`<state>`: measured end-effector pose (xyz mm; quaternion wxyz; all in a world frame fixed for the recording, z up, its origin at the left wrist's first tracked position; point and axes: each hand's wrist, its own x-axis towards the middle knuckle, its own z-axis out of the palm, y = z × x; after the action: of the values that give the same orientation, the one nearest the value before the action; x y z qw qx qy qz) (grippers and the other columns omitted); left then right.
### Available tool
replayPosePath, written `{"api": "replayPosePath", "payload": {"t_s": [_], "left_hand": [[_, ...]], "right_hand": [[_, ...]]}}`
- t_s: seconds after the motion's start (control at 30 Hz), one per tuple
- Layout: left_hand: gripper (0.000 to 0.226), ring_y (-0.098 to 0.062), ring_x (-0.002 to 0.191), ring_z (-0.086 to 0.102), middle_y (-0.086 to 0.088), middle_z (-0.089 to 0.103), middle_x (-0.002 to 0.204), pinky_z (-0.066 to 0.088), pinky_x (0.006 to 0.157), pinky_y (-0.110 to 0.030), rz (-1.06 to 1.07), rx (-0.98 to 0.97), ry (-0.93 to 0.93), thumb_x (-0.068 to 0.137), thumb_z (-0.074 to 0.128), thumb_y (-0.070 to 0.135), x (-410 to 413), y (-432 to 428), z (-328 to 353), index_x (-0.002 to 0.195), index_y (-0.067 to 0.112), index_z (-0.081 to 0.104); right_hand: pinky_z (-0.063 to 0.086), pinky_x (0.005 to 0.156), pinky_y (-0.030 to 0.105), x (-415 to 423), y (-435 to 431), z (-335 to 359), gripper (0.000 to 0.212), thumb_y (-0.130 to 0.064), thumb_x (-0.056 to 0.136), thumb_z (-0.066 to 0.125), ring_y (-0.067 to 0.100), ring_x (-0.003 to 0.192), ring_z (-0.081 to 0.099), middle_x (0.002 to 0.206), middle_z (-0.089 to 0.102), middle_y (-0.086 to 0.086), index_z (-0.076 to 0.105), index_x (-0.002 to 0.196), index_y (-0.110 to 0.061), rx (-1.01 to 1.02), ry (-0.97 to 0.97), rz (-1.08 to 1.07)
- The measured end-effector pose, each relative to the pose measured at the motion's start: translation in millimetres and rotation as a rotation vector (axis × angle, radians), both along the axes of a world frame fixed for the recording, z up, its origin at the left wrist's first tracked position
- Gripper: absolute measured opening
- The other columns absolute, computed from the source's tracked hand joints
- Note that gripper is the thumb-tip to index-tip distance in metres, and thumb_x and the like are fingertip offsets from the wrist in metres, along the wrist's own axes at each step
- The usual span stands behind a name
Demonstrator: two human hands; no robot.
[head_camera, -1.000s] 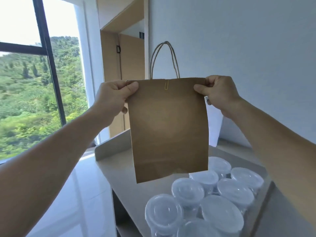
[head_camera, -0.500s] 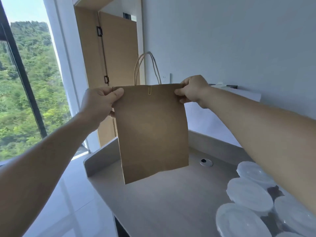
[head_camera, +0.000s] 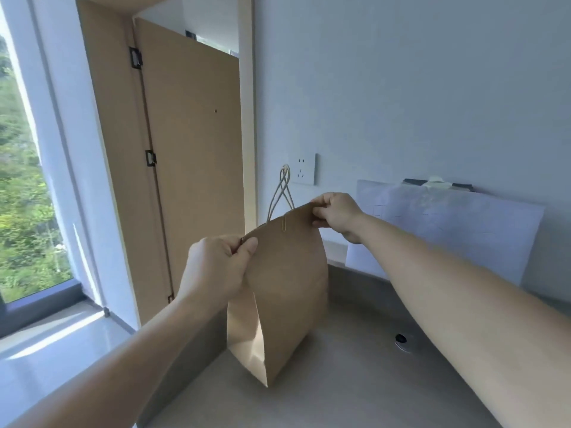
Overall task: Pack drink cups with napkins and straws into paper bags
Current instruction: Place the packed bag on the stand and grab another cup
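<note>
Lowered and turned, paper bag (head_camera: 287, 288) is upright, long axis vertical.

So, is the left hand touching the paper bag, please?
Touching. The head view shows the left hand pinching the paper bag at its top corner.

Arms outstretched, left hand (head_camera: 216, 267) and right hand (head_camera: 336, 211) apparently pinching.

Legible text, labels, brands, numbers: none. Item, paper bag (head_camera: 290, 273): plain brown faces. Item, white sheet (head_camera: 448, 230) at the wall: faint marks, too blurred to read.
</note>
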<state>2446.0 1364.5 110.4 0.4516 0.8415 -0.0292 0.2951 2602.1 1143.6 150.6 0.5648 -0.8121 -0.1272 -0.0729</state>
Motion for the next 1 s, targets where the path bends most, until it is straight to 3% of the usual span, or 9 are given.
{"api": "replayPosePath", "payload": {"t_s": [0.13, 0.33, 0.47, 0.57, 0.67, 0.8, 1.0], "left_hand": [[0.045, -0.011, 0.047, 0.029, 0.009, 0.033, 0.045, 0.028, 0.048, -0.025, 0.004, 0.062, -0.013, 0.097, 0.059, 0.031, 23, -3, -16, 0.066, -0.001, 0.058], [0.047, -0.013, 0.047, 0.027, 0.008, 0.029, 0.045, 0.026, 0.046, -0.023, -0.008, 0.151, -0.010, 0.098, 0.056, 0.029, 57, 0, -37, 0.057, 0.011, 0.046], [0.046, -0.013, 0.048, 0.024, 0.008, 0.026, 0.046, 0.022, 0.046, -0.023, -0.008, 0.149, -0.034, 0.097, 0.057, 0.028, 76, 6, -36, 0.057, 0.013, 0.041], [0.043, -0.012, 0.046, 0.027, 0.009, 0.029, 0.044, 0.025, 0.046, -0.021, 0.013, 0.138, -0.051, 0.098, 0.057, 0.026, 90, 14, -29, 0.057, 0.016, 0.055], [0.030, -0.011, 0.049, 0.029, 0.009, 0.032, 0.048, 0.030, 0.050, -0.024, 0.007, 0.146, -0.078, 0.099, 0.055, 0.026, 97, 18, -32, 0.080, 0.011, 0.072], [0.025, -0.010, 0.054, 0.030, -0.002, 0.037, 0.054, 0.033, 0.054, -0.027, -0.023, 0.160, -0.104, 0.099, 0.055, 0.024, 95, 22, -43, 0.083, 0.014, 0.072], [0.035, -0.011, 0.051, 0.025, 0.004, 0.031, 0.050, 0.025, 0.049, -0.024, -0.036, 0.125, -0.048, 0.096, 0.058, 0.026, 98, 20, -44, 0.073, 0.001, 0.062]], "right_hand": [[0.059, 0.081, 0.030, 35, 19, -24, 0.023, 0.003, 0.097, 0.049, 0.022, 0.086, 0.068, 0.093, 0.070, 0.007, 0.067, 0.092, -0.009, 0.029, 0.009, -0.014], [0.055, 0.066, 0.019, 79, 31, -59, 0.026, 0.001, 0.098, 0.050, 0.014, 0.079, 0.071, 0.089, 0.073, 0.001, 0.068, 0.089, -0.015, 0.098, 0.034, -0.029], [0.058, 0.075, 0.026, 101, 36, -64, 0.026, 0.000, 0.098, 0.050, 0.016, 0.084, 0.072, 0.095, 0.073, 0.004, 0.069, 0.091, -0.016, 0.126, 0.007, -0.021], [0.059, 0.082, 0.031, 109, 39, -64, 0.026, 0.001, 0.098, 0.050, 0.020, 0.090, 0.071, 0.100, 0.073, 0.005, 0.069, 0.092, -0.016, 0.143, -0.007, -0.036], [0.059, 0.080, 0.031, 112, 41, -73, 0.025, 0.000, 0.098, 0.049, 0.021, 0.086, 0.070, 0.099, 0.072, 0.005, 0.068, 0.093, -0.015, 0.176, -0.029, -0.061], [0.058, 0.083, 0.032, 108, 43, -89, 0.021, 0.001, 0.099, 0.050, 0.023, 0.089, 0.069, 0.101, 0.071, 0.010, 0.067, 0.098, -0.010, 0.234, -0.019, -0.064], [0.059, 0.079, 0.028, 97, 34, -85, 0.020, 0.002, 0.096, 0.051, 0.023, 0.089, 0.069, 0.099, 0.072, 0.010, 0.069, 0.099, -0.007, 0.222, -0.008, -0.094]]}}
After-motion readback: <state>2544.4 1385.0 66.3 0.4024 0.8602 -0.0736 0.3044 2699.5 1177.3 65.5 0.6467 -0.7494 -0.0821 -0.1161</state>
